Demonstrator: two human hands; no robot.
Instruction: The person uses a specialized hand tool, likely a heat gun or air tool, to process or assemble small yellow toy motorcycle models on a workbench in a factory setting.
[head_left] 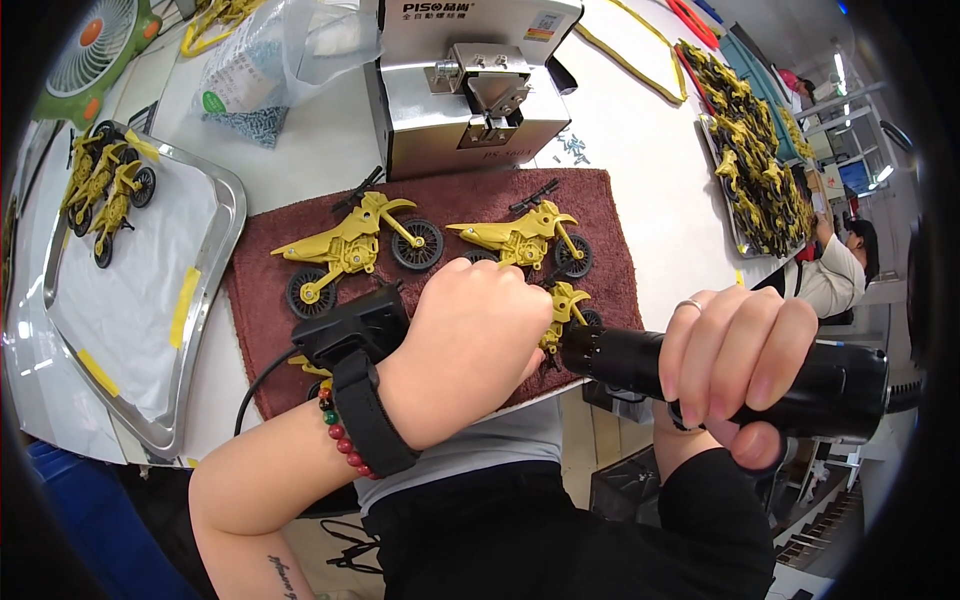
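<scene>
the left hand (pixel 470 340) is closed down over a yellow toy motorbike (pixel 566 305) on the maroon towel (pixel 270 300), pinning it. the right hand (pixel 735 350) is wrapped tight around a black power screwdriver (pixel 640 362), its long axis pointing toward nine o'clock, tip just beside the bike.

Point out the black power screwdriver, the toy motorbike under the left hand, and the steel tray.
black power screwdriver (pixel 640 358), head view, front barrel.
toy motorbike (pixel 568 300), head view, yellow fork.
steel tray (pixel 228 200), head view, right rim.

Two toy motorcycles (pixel 355 245) lie on the mat (pixel 610 250), before the machine (pixel 470 85).
</scene>
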